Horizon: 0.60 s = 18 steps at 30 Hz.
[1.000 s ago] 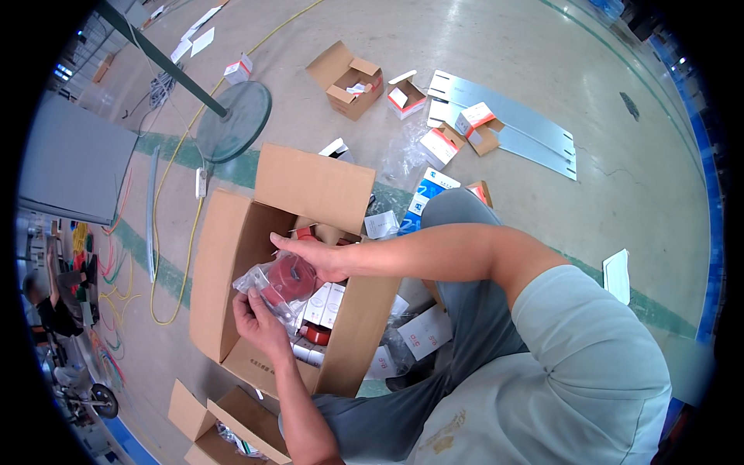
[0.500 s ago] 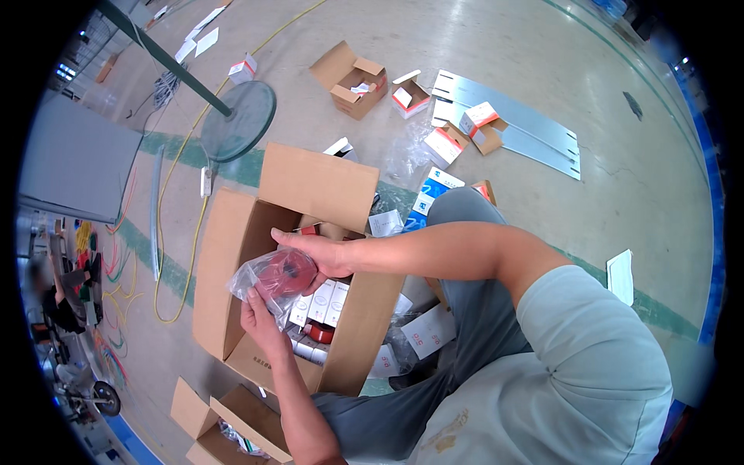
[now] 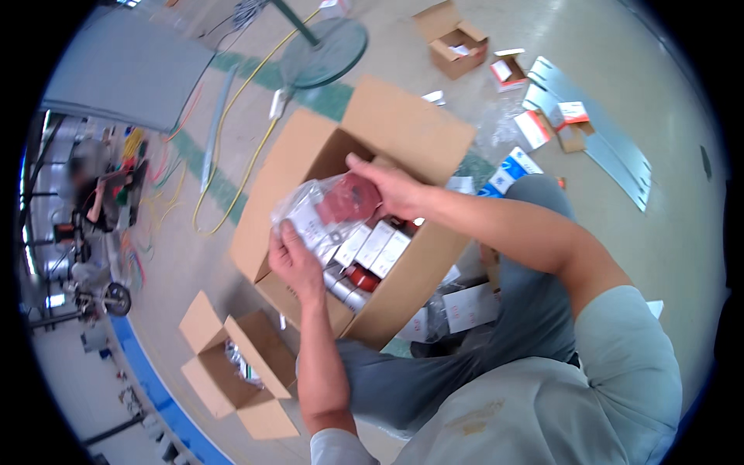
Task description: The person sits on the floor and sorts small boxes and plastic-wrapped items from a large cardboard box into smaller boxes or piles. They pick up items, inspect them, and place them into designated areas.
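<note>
Over an open cardboard carton [image 3: 422,275], both my hands hold up a red round device [image 3: 347,200] wrapped in a clear plastic bag [image 3: 306,221]. My right hand [image 3: 394,190] is closed round the device's right side, thumb on top. With its fingers pinched, my left hand [image 3: 294,262] grips the bag's lower left edge. Inside the carton stand several small white boxes [image 3: 373,246] in rows. A second red round part [image 3: 362,277] lies among them, unwrapped as far as I can see. The device's underside is hidden.
A smaller open carton [image 3: 209,380] with bagged items stands at lower left. Opened small boxes [image 3: 535,128] and a grey metal panel [image 3: 620,163] lie at upper right. A round green pole base [image 3: 329,58] and yellow cable [image 3: 225,116] are beyond. Another person [image 3: 97,186] sits far left.
The view has turned, so the carton and hands sit further right. My left hand has shifted from beside the device to the bag's outer edge, and the bag is stretched out more.
</note>
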Tool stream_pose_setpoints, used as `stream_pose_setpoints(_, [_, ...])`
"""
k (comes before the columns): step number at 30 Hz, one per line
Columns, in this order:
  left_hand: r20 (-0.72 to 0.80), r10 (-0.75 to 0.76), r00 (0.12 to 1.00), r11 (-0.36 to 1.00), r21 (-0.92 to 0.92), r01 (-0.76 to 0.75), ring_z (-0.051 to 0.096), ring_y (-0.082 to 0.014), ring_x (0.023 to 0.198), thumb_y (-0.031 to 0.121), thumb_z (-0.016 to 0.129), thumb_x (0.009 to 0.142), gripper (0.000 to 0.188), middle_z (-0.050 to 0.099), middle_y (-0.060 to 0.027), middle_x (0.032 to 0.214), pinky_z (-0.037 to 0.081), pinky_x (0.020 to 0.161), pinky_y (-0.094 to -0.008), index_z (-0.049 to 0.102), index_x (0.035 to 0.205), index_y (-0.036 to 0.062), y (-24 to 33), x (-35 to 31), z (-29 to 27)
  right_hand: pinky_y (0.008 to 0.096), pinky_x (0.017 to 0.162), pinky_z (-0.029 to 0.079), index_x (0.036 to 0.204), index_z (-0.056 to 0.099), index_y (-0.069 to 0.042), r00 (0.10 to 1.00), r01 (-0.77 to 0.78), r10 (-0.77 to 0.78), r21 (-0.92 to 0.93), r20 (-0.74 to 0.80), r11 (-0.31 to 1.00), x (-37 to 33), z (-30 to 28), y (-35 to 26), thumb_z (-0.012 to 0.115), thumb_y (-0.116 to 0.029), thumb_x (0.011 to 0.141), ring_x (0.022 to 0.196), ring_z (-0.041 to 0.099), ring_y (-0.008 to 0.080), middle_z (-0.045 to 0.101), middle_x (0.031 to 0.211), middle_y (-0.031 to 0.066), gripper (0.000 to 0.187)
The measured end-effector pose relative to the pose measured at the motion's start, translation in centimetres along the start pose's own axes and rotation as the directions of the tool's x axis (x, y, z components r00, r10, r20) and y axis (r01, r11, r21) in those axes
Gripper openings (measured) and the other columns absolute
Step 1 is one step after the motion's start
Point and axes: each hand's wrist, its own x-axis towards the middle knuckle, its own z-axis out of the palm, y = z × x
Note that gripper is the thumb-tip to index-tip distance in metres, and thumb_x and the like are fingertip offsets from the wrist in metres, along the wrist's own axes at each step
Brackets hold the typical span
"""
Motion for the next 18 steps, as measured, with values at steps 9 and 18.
stream_pose_setpoints(9, [0.076,0.042,0.996,0.998,0.053,-0.046,0.044,-0.0023,0.071,0.020,0.057,0.112,0.026,0.054,0.0066,0.078,0.034,0.061,-0.0225,0.065,0.097,0.0010,0.0,0.2,-2.0,0.0388,0.070,0.061,0.127,0.068,-0.008,0.978,0.019,-0.039,-0.099,-0.204,0.995,2.4,0.5,1.6,0.049,-0.074,0.101,0.092,0.072,0.0224,0.073,0.111,0.0085,0.073])
stream_pose_setpoints(18, [-0.064,-0.219,0.974,0.886,-0.430,0.171,0.073,-0.0195,0.101,0.028,0.057,0.111,0.031,0.074,-0.0125,0.114,0.060,0.089,-0.0356,0.064,0.120,-0.0004,-0.8,2.4,-5.1,0.0244,0.048,0.043,0.107,0.068,-0.007,0.953,0.026,-0.052,-0.092,-0.299,0.995,2.7,-0.6,1.4,0.057,-0.067,0.101,0.058,0.058,0.0090,0.070,0.082,0.0016,0.061])
